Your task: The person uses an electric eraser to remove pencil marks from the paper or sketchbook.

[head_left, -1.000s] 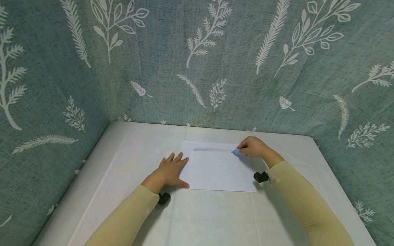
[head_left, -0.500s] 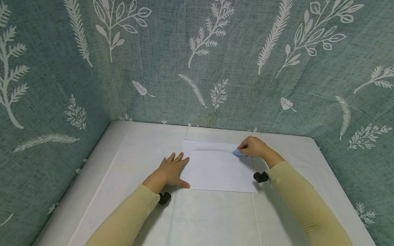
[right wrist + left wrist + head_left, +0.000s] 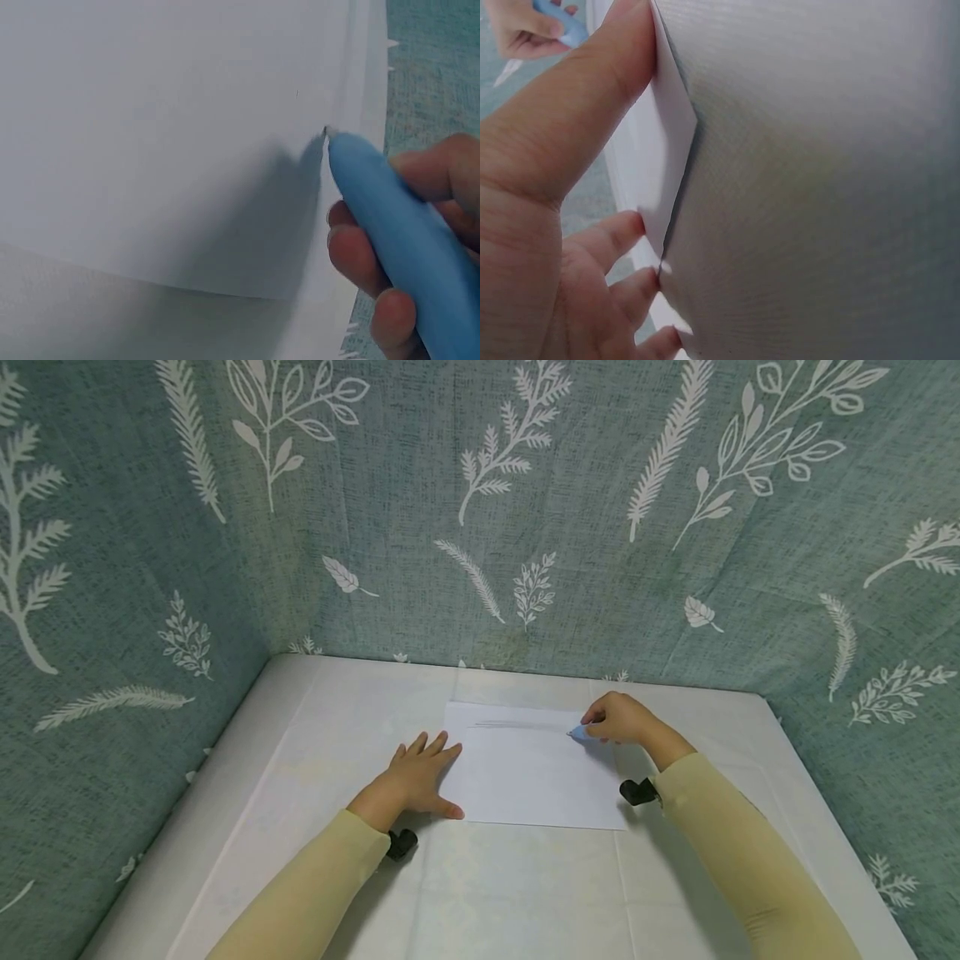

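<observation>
A white sheet of paper (image 3: 525,781) lies on the table with several thin dark lines (image 3: 513,724) across its upper part. My left hand (image 3: 411,781) rests with spread fingers on the sheet's left edge; in the left wrist view the thumb (image 3: 577,97) lies over the paper. Near the upper right of the sheet, my right hand (image 3: 621,718) grips a fat light-blue correction pen (image 3: 397,225). Its small metal tip is at the paper, by the right end of the lines. The right wrist view shows fingers curled round the barrel.
The table has a white cloth (image 3: 525,893). Behind it and at both sides hangs a green curtain (image 3: 420,610) with white leaf patterns. A black wrist device (image 3: 638,792) shows at the right cuff, another black device (image 3: 402,844) at the left.
My right hand and the correction pen have shifted very slightly to the right. The left hand stays in place on the paper.
</observation>
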{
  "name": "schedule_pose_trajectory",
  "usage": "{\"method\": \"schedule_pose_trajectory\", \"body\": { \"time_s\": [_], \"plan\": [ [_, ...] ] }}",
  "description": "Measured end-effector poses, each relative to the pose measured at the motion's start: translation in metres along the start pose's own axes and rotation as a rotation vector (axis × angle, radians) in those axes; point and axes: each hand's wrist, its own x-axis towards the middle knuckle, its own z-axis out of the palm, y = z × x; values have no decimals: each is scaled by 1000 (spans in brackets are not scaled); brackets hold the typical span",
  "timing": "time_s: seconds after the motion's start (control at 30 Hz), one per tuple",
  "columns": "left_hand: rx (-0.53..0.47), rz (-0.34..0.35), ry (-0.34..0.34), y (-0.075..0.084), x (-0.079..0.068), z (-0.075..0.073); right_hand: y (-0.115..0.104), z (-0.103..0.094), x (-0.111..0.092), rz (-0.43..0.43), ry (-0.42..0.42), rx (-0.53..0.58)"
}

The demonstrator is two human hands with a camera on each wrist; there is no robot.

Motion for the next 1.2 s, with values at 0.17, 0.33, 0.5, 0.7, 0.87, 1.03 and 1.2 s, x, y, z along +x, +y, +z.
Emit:
{"method": "schedule_pose_trajectory", "body": {
  "time_s": [0.17, 0.33, 0.5, 0.7, 0.87, 1.03, 1.2],
  "plan": [
    [-2, -1, -2, 0, 0, 0, 2, 0, -1, 15, 30, 10],
    [-6, 3, -7, 0, 1, 1, 7, 3, -3, 32, 70, 28],
    [-4, 3, -15, 0, 1, 0, 7, 3, -5, 18, 61, 75],
    [2, 5, -18, 0, 0, -1, 5, 4, -7, 20, 53, 77],
    [1, 6, -16, 1, 0, -1, 6, 4, -8, -1, 44, 64],
    [2, 5, -19, 1, -1, -2, 13, 7, -8, -65, 67, 78],
    [-2, 6, -18, 1, -2, -3, 19, 11, -9, -94, 101, 94]
  ]
}}
